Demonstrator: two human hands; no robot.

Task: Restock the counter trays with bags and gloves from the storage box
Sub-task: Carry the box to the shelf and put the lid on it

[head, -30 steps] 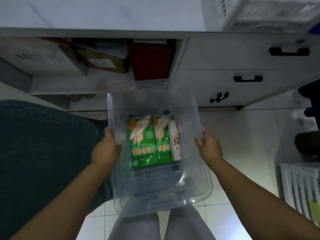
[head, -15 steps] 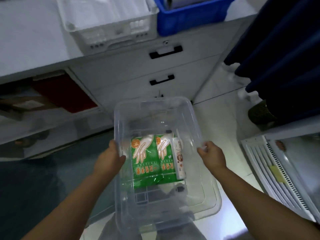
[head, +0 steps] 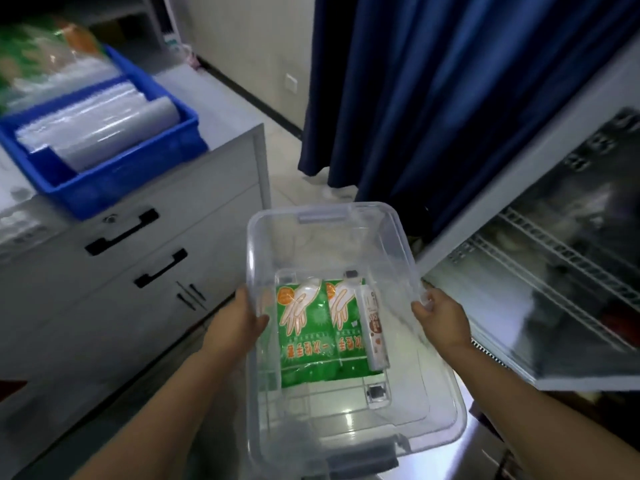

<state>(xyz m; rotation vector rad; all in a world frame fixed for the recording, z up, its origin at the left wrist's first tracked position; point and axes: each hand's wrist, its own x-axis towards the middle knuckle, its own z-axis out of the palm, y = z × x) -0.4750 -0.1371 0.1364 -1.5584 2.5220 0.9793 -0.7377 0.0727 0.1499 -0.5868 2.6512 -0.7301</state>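
I hold a clear plastic storage box (head: 325,216) in front of me with both hands. My left hand (head: 239,323) grips its left rim and my right hand (head: 440,317) grips its right rim. Inside on the bottom lie two green glove packs (head: 311,341) with a white hand printed on each, and a slim white pack (head: 374,327) beside them on the right. On the grey counter at the upper left stands a blue tray (head: 131,168) holding clear plastic bags (head: 93,112).
A grey cabinet (head: 138,285) with black drawer handles stands to the left under the counter. A dark blue curtain (head: 450,98) hangs ahead. A glass-door fridge (head: 554,271) with wire shelves stands at the right. More green packaging (head: 31,46) lies blurred at the far upper left.
The view has swung to the right and up with the box held in both hands. The open shelf and white tray have left view; the blue tray, curtain and fridge are now in view.
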